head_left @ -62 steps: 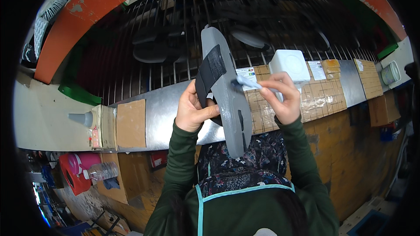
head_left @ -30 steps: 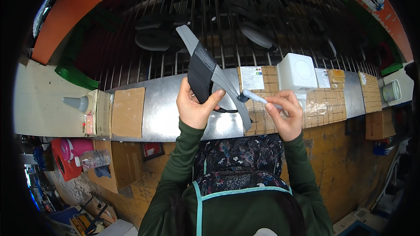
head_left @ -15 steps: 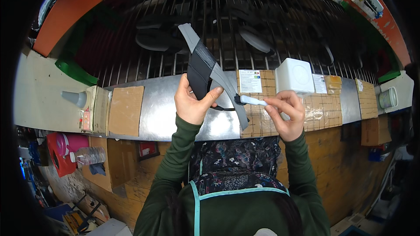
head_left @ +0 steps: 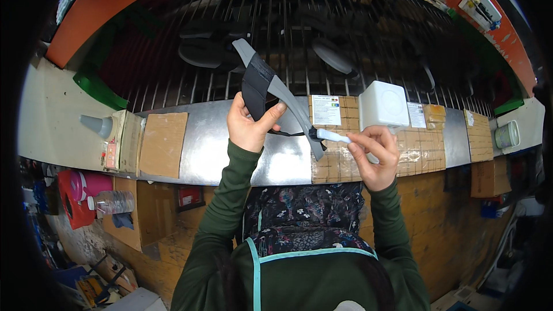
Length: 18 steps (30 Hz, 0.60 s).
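Note:
My left hand is closed around a black and grey sandal, thumb on the near side. The sandal is held edge-on and tilted, its long grey edge slanting down to the right, with a wide black band near the upper part and a thin dark strap lower down. Between the thumb and fingers of my right hand is a small pale-blue brush. Its dark head meets the sandal's lower end. Just behind my right hand stands a white plastic container.
Beyond the metal bench lies a rack of metal bars bearing several dark and grey sandals. Cardboard covers the bench's right part; another cardboard piece lies left. A clear bottle is below at left.
The sandal's lower end has shifted slightly up and left in the picture. My right hand stays close, with the brush head still against it. The whole view has shifted slightly.

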Each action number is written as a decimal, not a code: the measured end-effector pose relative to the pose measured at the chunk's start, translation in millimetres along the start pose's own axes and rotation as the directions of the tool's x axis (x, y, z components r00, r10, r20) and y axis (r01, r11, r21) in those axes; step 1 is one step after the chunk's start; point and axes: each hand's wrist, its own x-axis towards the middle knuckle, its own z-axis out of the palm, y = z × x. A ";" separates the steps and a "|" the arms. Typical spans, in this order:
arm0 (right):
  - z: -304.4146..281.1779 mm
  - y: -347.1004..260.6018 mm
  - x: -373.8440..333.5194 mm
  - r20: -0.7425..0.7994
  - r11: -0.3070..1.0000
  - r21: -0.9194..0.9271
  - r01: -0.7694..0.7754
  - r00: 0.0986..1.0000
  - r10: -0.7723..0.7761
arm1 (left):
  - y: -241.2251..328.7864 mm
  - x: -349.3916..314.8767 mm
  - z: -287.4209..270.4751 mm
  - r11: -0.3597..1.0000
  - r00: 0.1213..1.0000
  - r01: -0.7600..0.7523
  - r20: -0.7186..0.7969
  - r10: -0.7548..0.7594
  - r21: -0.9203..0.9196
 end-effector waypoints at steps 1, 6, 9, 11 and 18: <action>-0.6 -0.2 0.1 -0.004 1.000 -0.008 0.007 1.000 -0.007 | -0.7 0.7 0.8 1.000 1.000 0.004 0.000 -0.004 -0.010; -3.7 -0.5 0.8 -0.008 0.999 -0.037 0.025 1.000 -0.025 | -5.7 3.5 3.7 0.997 0.999 0.039 -0.016 -0.040 -0.064; -5.1 -0.6 1.5 -0.014 0.998 -0.055 0.041 0.999 -0.042 | -10.6 6.9 4.3 0.994 0.998 0.066 -0.013 -0.067 -0.089; -6.2 -0.8 2.1 -0.017 0.996 -0.074 0.048 0.999 -0.049 | -14.8 8.7 4.7 0.986 0.996 0.087 -0.003 -0.088 -0.140; -9.2 -1.0 7.3 -0.048 0.989 -0.111 0.103 0.993 -0.108 | -25.9 14.6 4.5 0.914 0.966 0.254 0.046 -0.253 -0.315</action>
